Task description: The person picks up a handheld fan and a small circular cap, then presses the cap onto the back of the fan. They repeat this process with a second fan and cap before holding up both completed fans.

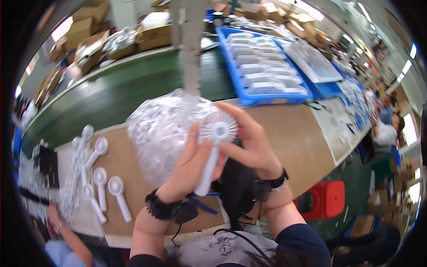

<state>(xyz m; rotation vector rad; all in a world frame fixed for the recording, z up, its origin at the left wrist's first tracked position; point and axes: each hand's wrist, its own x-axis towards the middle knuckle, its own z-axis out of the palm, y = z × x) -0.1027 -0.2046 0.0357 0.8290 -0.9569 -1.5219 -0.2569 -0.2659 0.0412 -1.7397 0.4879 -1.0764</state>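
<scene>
A white handheld fan (208, 171) is held up over the bench, its round slatted head at the top and its handle slanting down. My left hand (192, 167) is closed round the left side, thumb near the base of the head. With its fingers curved round the head's right edge, my right hand (250, 141) grips the same fan, thumb below the head. Behind my hands lies a clear plastic bag (153, 133), its contents hard to make out. A blue-handled tool (202, 206) lies under my left wrist, partly hidden. Next to it sits a black object (238, 189) of unclear kind.
Several white fans (118, 191) lie at the left. A blue crate (242, 84) of white slatted parts stands at the back right, near green-handled pliers (315, 105). Beyond the bench runs a green conveyor belt (120, 82). A red stool (329, 199) stands right; another person's arm (71, 236) reaches in lower left.
</scene>
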